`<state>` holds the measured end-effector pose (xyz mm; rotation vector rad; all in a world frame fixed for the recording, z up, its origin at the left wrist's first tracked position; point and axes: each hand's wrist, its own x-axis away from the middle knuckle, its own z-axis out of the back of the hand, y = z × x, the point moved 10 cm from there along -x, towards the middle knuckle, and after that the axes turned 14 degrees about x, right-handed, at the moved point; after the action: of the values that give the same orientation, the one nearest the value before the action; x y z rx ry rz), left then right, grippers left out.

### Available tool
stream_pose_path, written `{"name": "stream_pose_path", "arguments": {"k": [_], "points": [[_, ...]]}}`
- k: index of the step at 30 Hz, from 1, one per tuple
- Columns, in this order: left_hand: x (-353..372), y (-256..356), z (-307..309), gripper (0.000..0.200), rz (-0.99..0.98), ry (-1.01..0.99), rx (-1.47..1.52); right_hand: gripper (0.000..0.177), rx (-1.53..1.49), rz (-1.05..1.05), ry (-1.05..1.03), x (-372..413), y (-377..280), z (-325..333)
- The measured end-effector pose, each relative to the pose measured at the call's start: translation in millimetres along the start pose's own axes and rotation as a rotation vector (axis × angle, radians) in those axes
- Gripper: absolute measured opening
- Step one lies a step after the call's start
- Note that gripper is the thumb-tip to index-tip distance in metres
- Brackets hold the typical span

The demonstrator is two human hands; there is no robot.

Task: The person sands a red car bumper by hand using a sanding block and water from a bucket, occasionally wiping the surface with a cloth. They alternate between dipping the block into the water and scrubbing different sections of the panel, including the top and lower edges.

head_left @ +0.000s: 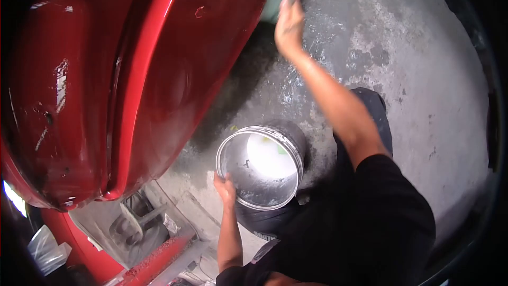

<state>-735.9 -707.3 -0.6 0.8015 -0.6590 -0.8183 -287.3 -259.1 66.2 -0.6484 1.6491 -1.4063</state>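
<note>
My left hand is closed on the rim of a round grey bucket that tilts toward me. Inside the bucket a bright white patch shows, with a pale green shape at its edge; I cannot make out what it is. Stretched far forward, my right hand presses a green pad against the lower edge of a glossy red car body panel. Motion smears that hand and the pad a little.
The concrete floor looks wet beside the panel. At lower left are an exposed wheel-well area with grey parts, a red beam and clear plastic sheeting. My dark-trousered leg is right of the bucket.
</note>
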Motion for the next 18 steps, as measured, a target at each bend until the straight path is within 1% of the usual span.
{"name": "stream_pose_path", "arguments": {"k": [1,2,4,6,7,8,9,10,11,13,15,17,18], "points": [[-2,1,-1,0.031,-0.008,-0.002,-0.003,0.048,0.192,0.098,0.062,-39,-5,14],[-5,3,-2,0.031,-0.044,0.031,0.032,0.048,0.189,0.102,0.069,-56,-8,9],[8,2,3,0.031,-0.055,0.061,0.056,0.049,0.142,-0.009,-0.008,-66,-1,-19],[1,9,-3,0.03,-0.015,0.022,0.018,0.051,0.082,-0.107,-0.058,-76,-7,-57],[2,14,-5,0.03,-0.025,0.016,0.009,0.059,0.232,0.052,0.334,-22,-21,-66],[3,17,-7,0.03,-0.031,0.03,0.001,0.066,0.087,-0.038,0.164,26,-29,-85],[0,19,-7,0.029,-0.041,0.046,-0.003,0.07,0.166,-0.087,0.02,79,-45,-104],[-3,-2,0,0.028,-0.009,0.046,-0.002,0.071,0.134,-0.008,-0.053,124,-45,-112],[3,-2,6,0.028,-0.003,0.039,-0.024,0.073,0.106,0.055,-0.13,147,-57,-111],[-1,-4,1,0.028,-0.063,0.027,0.054,0.073,0.075,0.082,-0.045,118,-41,-107],[-2,0,-2,0.028,-0.051,0.02,0.052,0.068,0.103,0.057,0.043,48,-24,-86],[-2,-3,2,0.028,-0.032,0.028,0.055,0.063,0.132,0.153,0.142,-5,-3,-68],[-5,-6,2,0.028,-0.035,0.042,0.028,0.062,0.161,0.118,0.148,-30,13,-60]]}}
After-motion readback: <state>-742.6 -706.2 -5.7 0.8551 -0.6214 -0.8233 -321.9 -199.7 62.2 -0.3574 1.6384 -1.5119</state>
